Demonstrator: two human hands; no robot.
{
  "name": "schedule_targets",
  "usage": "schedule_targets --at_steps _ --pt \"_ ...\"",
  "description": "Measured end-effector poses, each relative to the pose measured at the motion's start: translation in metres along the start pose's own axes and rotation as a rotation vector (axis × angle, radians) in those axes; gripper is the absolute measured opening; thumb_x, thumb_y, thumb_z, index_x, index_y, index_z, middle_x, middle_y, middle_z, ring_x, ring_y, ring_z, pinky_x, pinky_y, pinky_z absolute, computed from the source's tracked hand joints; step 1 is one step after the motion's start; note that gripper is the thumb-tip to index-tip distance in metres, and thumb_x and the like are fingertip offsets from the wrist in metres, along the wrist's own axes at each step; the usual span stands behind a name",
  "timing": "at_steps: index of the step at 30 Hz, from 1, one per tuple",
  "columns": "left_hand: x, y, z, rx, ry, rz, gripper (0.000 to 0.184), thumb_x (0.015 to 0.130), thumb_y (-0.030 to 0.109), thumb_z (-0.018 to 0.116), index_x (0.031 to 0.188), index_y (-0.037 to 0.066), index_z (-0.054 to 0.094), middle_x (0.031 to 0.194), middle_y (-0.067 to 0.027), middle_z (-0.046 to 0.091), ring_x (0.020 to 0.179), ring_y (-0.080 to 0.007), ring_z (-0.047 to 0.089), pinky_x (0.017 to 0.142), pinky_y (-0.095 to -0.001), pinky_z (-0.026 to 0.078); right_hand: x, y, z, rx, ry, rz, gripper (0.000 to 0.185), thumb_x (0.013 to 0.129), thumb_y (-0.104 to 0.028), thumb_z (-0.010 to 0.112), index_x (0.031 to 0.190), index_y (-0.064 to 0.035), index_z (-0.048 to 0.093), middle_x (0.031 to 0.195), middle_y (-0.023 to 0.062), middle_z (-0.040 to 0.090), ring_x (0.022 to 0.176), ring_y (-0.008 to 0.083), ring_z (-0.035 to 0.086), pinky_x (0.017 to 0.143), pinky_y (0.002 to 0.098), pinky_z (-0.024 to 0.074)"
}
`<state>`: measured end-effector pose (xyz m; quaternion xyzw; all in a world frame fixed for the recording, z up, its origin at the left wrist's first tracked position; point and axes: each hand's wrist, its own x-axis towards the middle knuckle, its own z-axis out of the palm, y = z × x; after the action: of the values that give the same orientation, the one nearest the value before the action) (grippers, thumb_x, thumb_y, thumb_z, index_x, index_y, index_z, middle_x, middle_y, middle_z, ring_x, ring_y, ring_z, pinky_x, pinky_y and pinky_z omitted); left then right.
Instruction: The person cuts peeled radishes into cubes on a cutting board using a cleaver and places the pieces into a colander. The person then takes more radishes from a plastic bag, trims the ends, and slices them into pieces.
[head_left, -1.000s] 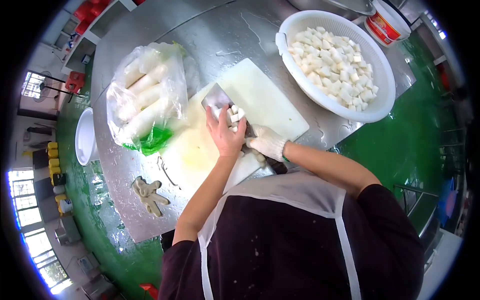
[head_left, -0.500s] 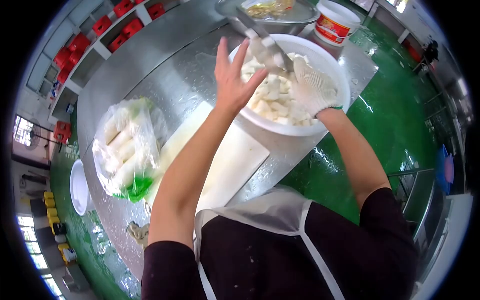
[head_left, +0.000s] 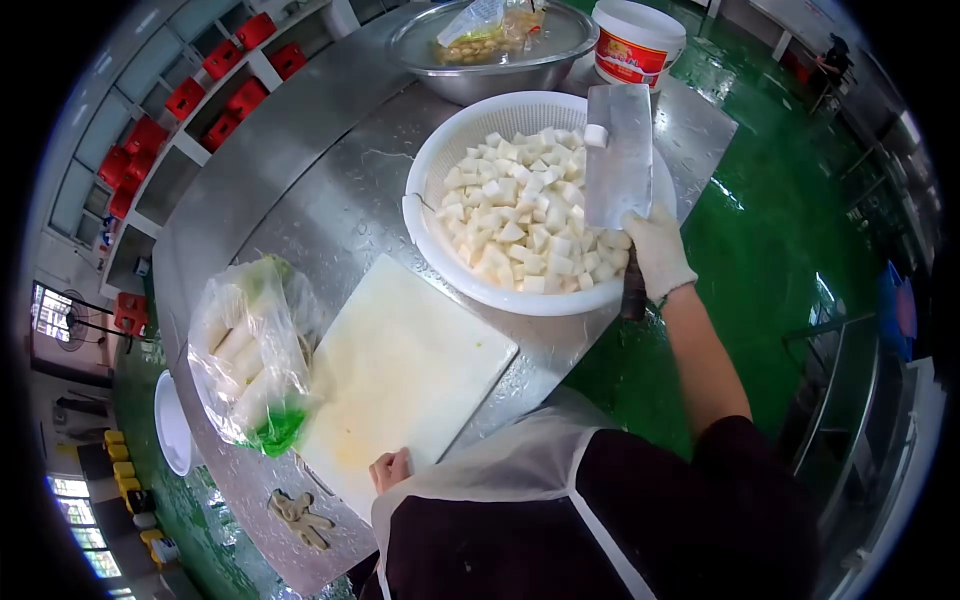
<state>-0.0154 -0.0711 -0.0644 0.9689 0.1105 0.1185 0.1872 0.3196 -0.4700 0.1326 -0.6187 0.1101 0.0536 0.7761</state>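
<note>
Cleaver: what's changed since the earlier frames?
The cleaver moved forward-right, from cutting board to over the basket; its load is off, bar one white cube. The left hand left the cubes, drawing back to the board's near edge. Right hand still grips the cleaver; bagged vegetables, loose glove unchanged.

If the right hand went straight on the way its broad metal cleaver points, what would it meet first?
Likely the white plastic bucket with a red label, which appears just beyond the broad metal cleaver in the right hand. Depth is unclear, so the cleaver might pass above it.
</note>
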Motion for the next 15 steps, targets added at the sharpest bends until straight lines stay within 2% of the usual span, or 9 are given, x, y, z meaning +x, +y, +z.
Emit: schedule_targets --at_steps 2,3,5,7,10,12,15 --pt "0.007 0.01 -0.002 0.003 0.04 -0.027 0.022 0.086 0.008 0.061 0.108 0.004 0.061 0.103 -0.0143 0.058 0.101 -0.0336 0.055 0.085 -0.0433 0.047 0.005 0.004 0.0 -0.08 -0.011 -0.083 0.024 0.09 -0.01 0.051 0.113 -0.0035 0.05 0.064 0.0097 0.057 0.043 0.0191 0.053 0.038 0.0336 0.0444" --pt "0.018 0.019 -0.006 0.011 0.065 -0.013 0.019 0.087 0.008 0.061 0.105 0.003 0.061 0.099 -0.014 0.058 0.097 -0.0335 0.055 0.083 -0.0431 0.047 0.005 0.003 0.001 -0.084 -0.041 -0.076 0.033 0.089 -0.01 0.051 0.121 -0.0025 0.049 0.07 0.0101 0.06 0.045 0.0176 0.053 0.04 0.0329 0.0453" --pt "0.04 0.035 -0.014 0.062 0.055 -0.027 0.014 0.088 0.007 0.059 0.101 0.002 0.059 0.094 -0.0144 0.058 0.092 -0.0339 0.056 0.079 -0.0431 0.047 0.017 0.014 -0.007 -0.256 -0.02 -0.218 0.027 0.09 -0.011 0.051 0.117 -0.006 0.05 0.065 0.0044 0.052 0.046 0.0143 0.05 0.041 0.0293 0.0429" --pt "0.058 0.045 -0.021 0.145 -0.02 -0.082 0.009 0.09 0.006 0.056 0.098 0.001 0.058 0.092 -0.0157 0.057 0.089 -0.0352 0.056 0.076 -0.0434 0.046 0.016 0.014 -0.005 -0.299 -0.021 -0.244 0.024 0.091 -0.011 0.052 0.114 -0.0074 0.05 0.062 0.0014 0.049 0.046 0.0124 0.048 0.041 0.0276 0.0418" --pt "0.095 0.043 -0.016 -0.046 0.096 -0.14 0.005 0.092 0.005 0.054 0.095 0.001 0.056 0.089 -0.0165 0.056 0.083 -0.0355 0.055 0.072 -0.0421 0.046 0.009 0.009 -0.001 -0.207 -0.054 -0.152 0.024 0.09 -0.01 0.052 0.114 -0.0066 0.05 0.062 0.0013 0.049 0.045 0.0119 0.048 0.041 0.0278 0.0421" --pt "0.149 0.082 -0.034 -0.242 0.183 0.018 0.005 0.093 0.005 0.054 0.095 0.001 0.056 0.088 -0.0172 0.054 0.08 -0.0347 0.055 0.069 -0.0412 0.046 0.012 0.013 -0.004 -0.191 -0.082 -0.143 0.025 0.09 -0.01 0.053 0.114 -0.0064 0.05 0.063 0.0014 0.05 0.045 0.0118 0.048 0.04 0.0277 0.042" --pt "0.235 0.171 -0.062 -0.401 0.242 0.253 0.007 0.09 0.004 0.059 0.097 0.003 0.058 0.088 -0.0151 0.055 0.08 -0.032 0.057 0.068 -0.0401 0.048 0.014 0.019 -0.009 -0.225 -0.109 -0.173 0.044 0.085 -0.004 0.049 0.129 -0.0019 0.047 0.07 0.0017 0.051 0.049 0.0107 0.048 0.043 0.0274 0.0439"
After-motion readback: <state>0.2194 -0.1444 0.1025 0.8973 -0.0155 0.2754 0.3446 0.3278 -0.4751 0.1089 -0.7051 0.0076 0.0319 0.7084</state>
